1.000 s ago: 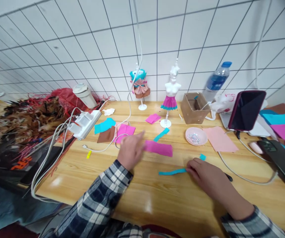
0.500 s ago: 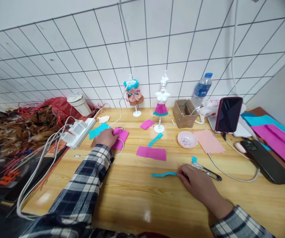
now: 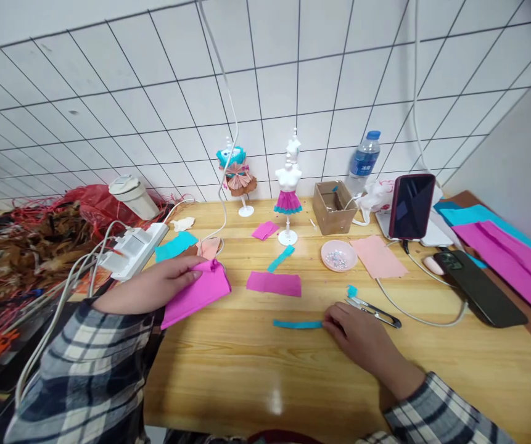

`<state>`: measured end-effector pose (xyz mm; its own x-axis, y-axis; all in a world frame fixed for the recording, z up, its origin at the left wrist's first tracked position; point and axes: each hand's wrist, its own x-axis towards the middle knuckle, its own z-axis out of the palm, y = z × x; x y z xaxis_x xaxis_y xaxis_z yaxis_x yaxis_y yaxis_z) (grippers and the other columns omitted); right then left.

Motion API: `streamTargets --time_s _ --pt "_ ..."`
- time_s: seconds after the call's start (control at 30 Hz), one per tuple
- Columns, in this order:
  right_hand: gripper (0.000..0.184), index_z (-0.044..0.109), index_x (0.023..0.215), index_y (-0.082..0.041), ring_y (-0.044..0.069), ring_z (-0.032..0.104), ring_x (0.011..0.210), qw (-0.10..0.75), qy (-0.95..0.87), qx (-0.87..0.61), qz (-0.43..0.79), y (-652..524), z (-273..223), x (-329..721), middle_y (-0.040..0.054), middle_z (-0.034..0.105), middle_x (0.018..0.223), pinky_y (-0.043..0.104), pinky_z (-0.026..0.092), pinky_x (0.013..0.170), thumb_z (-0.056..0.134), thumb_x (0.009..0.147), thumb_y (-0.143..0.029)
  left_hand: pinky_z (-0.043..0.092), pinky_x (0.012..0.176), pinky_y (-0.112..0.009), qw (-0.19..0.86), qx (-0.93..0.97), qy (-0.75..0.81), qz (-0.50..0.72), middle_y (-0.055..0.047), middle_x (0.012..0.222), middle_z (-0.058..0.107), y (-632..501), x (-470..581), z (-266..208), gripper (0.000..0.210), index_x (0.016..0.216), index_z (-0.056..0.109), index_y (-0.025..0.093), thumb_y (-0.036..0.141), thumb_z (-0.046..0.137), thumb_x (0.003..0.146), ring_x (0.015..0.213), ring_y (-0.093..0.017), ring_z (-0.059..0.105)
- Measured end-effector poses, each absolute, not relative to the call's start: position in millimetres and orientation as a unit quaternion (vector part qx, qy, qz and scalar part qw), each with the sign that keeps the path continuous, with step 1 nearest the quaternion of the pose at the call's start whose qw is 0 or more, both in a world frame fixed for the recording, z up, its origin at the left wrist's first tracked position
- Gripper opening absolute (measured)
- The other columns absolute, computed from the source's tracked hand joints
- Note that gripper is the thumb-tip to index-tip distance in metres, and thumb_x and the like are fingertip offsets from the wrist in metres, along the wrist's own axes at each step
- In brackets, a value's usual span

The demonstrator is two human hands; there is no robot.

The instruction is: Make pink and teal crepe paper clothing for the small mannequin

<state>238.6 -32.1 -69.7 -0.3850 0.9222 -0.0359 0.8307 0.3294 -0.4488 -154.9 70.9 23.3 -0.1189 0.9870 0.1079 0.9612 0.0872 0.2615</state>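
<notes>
My left hand [image 3: 163, 283] is closed on the edge of a magenta piece of crepe paper [image 3: 200, 296], lifted at the table's left. Between the fingers of my right hand [image 3: 355, 333] is the end of a narrow blue paper strip [image 3: 297, 324], which lies out to the left on the wood. Thread snips [image 3: 376, 311] lie just beyond that hand, beside a small blue scrap [image 3: 352, 290]. A magenta rectangle [image 3: 274, 283] and a short blue strip [image 3: 281, 258] rest mid-table. Behind them stands a white mini dress form [image 3: 288, 179] in a magenta skirt with blue trim.
A second dressed form [image 3: 237, 176] stands by the tiled wall. To the right are a pink dish of beads [image 3: 339, 256], a cardboard box [image 3: 334, 209], a water bottle [image 3: 365, 163] and phones [image 3: 480, 290]. A power strip [image 3: 135, 250] with cables sits left.
My left hand has picked up the magenta paper and brought it nearer and leftward, uncovering a peach piece beneath. My right hand stays on the blue strip. The view has shifted slightly.
</notes>
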Motion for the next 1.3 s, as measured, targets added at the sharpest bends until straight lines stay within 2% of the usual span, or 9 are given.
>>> streamTargets --time_s 0.3,0.4,0.53,0.7,0.83,0.9,0.97,1.1,1.3 --pt "0.014 0.058 0.084 -0.022 0.017 0.058 0.077 0.125 -0.796 -0.557 0.202 -29 -69 237 0.0015 0.064 0.084 0.028 0.036 0.064 0.048 0.092 -0.027 0.045 0.090 -0.035 0.031 0.751 0.657 0.056 -0.010 0.109 0.069 110 -86 20 0.040 0.120 0.061 0.019 0.036 0.047 0.087 0.104 -0.027 0.062" --pt "0.014 0.060 0.084 -0.022 0.017 0.057 0.075 0.125 -0.795 -0.557 0.204 -27 -66 237 0.0010 0.064 0.082 0.028 0.034 0.064 0.049 0.091 -0.027 0.044 0.091 -0.033 0.039 0.768 0.637 0.059 -0.010 0.116 0.068 140 -51 1 0.039 0.116 0.064 0.020 0.039 0.039 0.092 0.109 -0.026 0.060" --pt "0.013 0.061 0.083 -0.021 0.016 0.057 0.074 0.136 -0.797 -0.552 0.206 -26 -64 238 0.0004 0.064 0.080 0.027 0.033 0.065 0.051 0.090 -0.026 0.046 0.087 -0.033 0.044 0.756 0.650 0.066 -0.015 0.112 0.068 180 -15 -28 0.043 0.116 0.063 0.014 0.042 0.044 0.090 0.103 -0.026 0.063" --pt "0.012 0.061 0.084 -0.020 0.015 0.057 0.078 0.146 -0.803 -0.542 0.203 -24 -64 240 0.0005 0.065 0.082 0.027 0.034 0.066 0.053 0.090 -0.027 0.047 0.079 -0.032 0.048 0.728 0.681 0.059 -0.013 0.097 0.072 197 -22 -43 0.029 0.092 0.070 0.017 0.034 0.047 0.087 0.094 -0.026 0.064" --pt "0.011 0.061 0.084 -0.020 0.015 0.057 0.078 0.146 -0.800 -0.544 0.209 -22 -65 241 0.0006 0.065 0.081 0.026 0.033 0.066 0.054 0.089 -0.027 0.046 0.073 -0.029 0.060 0.722 0.686 0.069 -0.010 0.094 0.073 195 -40 -46 0.031 0.101 0.067 0.019 0.040 0.054 0.082 0.088 -0.023 0.065" --pt "0.012 0.061 0.084 -0.020 0.016 0.057 0.078 0.145 -0.796 -0.548 0.210 -22 -66 241 0.0010 0.065 0.081 0.026 0.032 0.065 0.054 0.089 -0.027 0.046 0.072 -0.029 0.066 0.718 0.688 0.078 -0.009 0.092 0.073 193 -45 -47 0.028 0.096 0.068 0.019 0.039 0.057 0.080 0.087 -0.023 0.065" --pt "0.013 0.061 0.084 -0.019 0.016 0.057 0.077 0.147 -0.795 -0.549 0.211 -22 -66 241 0.0011 0.065 0.081 0.027 0.032 0.066 0.053 0.090 -0.027 0.045 0.070 -0.028 0.070 0.710 0.695 0.096 -0.008 0.090 0.074 190 -48 -45 0.026 0.090 0.070 0.020 0.038 0.053 0.082 0.086 -0.023 0.066" --pt "0.013 0.062 0.084 -0.020 0.016 0.057 0.077 0.149 -0.798 -0.543 0.214 -24 -64 242 0.0011 0.064 0.081 0.027 0.033 0.066 0.053 0.090 -0.027 0.046 0.066 -0.027 0.059 0.688 0.707 0.153 -0.008 0.094 0.074 184 -59 -31 0.039 0.100 0.070 0.019 0.044 0.043 0.088 0.083 -0.021 0.067" --pt "0.013 0.062 0.083 -0.020 0.015 0.057 0.076 0.140 -0.793 -0.553 0.215 -24 -62 241 0.0007 0.065 0.080 0.027 0.033 0.066 0.053 0.089 -0.027 0.045 0.073 -0.028 0.053 0.718 0.672 0.173 -0.008 0.094 0.072 174 -63 -18 0.033 0.097 0.068 0.018 0.041 0.048 0.086 0.085 -0.021 0.064"
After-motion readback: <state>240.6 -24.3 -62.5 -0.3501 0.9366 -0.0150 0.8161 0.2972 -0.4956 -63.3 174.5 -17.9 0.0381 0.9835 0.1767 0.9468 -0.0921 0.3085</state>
